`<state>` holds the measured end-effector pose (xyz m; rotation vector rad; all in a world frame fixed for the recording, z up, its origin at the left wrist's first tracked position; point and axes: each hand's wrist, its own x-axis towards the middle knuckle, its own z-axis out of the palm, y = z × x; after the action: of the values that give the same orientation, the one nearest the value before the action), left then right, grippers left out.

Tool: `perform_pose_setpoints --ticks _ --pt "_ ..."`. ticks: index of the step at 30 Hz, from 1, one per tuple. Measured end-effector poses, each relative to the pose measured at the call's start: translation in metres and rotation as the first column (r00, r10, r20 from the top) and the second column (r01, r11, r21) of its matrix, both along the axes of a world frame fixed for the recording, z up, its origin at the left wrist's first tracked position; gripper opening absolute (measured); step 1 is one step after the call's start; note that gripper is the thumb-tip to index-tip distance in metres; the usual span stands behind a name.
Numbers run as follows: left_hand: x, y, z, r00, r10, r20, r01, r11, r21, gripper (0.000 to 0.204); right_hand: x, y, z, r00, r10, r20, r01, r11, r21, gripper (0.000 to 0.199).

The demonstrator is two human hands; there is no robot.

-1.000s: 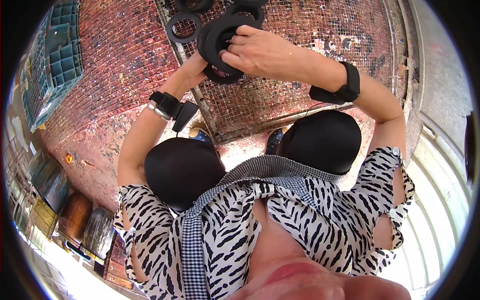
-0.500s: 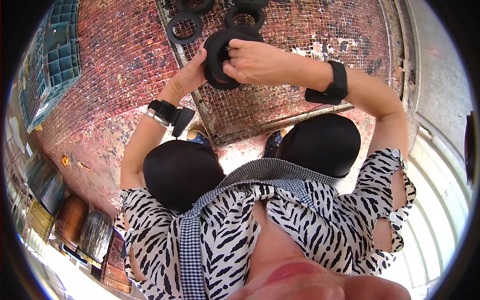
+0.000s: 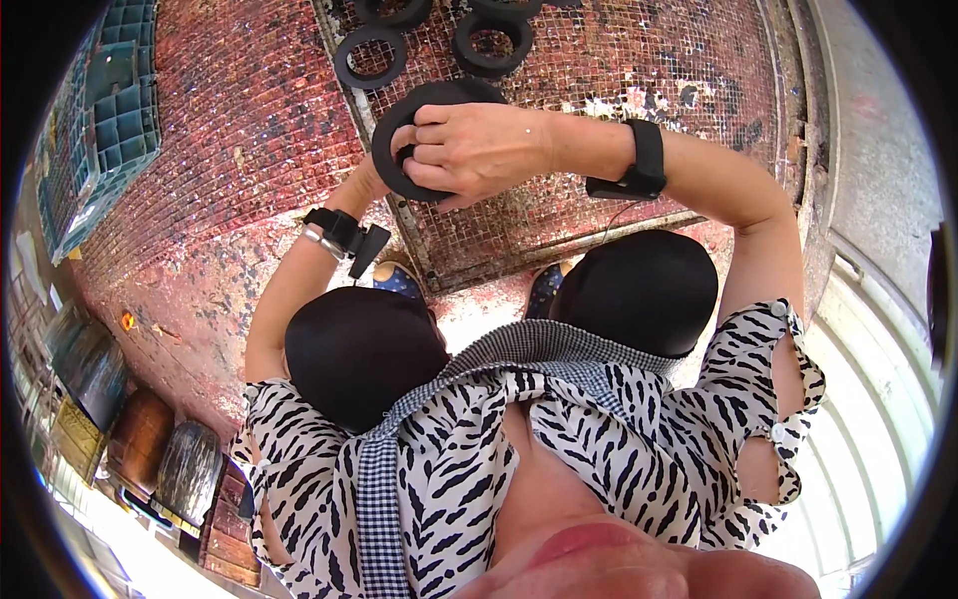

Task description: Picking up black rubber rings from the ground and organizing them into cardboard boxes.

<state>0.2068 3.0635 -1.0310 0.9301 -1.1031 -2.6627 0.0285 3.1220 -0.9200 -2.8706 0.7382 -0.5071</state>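
A thick matt black ring (image 3: 394, 118) hangs tilted above the wire mesh between my hands. My left hand (image 3: 370, 177) grips its left side from below, with part of the hand hidden behind the ring. Through the hole, fingertips show, apparently those of the left hand. Across the right part of the ring lies my right hand (image 3: 481, 148), back upward, its fingers bent into the hole and closed on the inner edge. Whether this is one ring or two stacked cannot be made out.
Several similar rings lie beyond my hands, among them a thin ring (image 3: 370, 57) and a thicker ring (image 3: 492, 45), on a rusty framed mesh (image 3: 559, 215). A teal plastic crate (image 3: 125, 110) stands at far left. My knees (image 3: 364, 349) are below the hands.
The held ring has shifted left and tilted. My right hand has gone from a pinch at the ring's inner edge to lying over it, back upward, fingers in the hole.
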Motion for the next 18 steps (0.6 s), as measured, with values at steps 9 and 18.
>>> perform_pose_setpoints --ticks 9,18 --pt "-0.007 -0.003 0.011 0.991 0.023 0.129 -0.015 0.998 -0.064 0.04 -0.004 0.003 0.009 0.954 -0.108 -0.279 0.141 0.985 0.101 0.033" --pt "0.012 -0.008 0.016 0.977 0.048 0.206 -0.033 0.997 -0.076 0.041 -0.098 -0.055 -0.015 0.514 -0.799 -0.313 0.854 0.511 0.098 0.044"
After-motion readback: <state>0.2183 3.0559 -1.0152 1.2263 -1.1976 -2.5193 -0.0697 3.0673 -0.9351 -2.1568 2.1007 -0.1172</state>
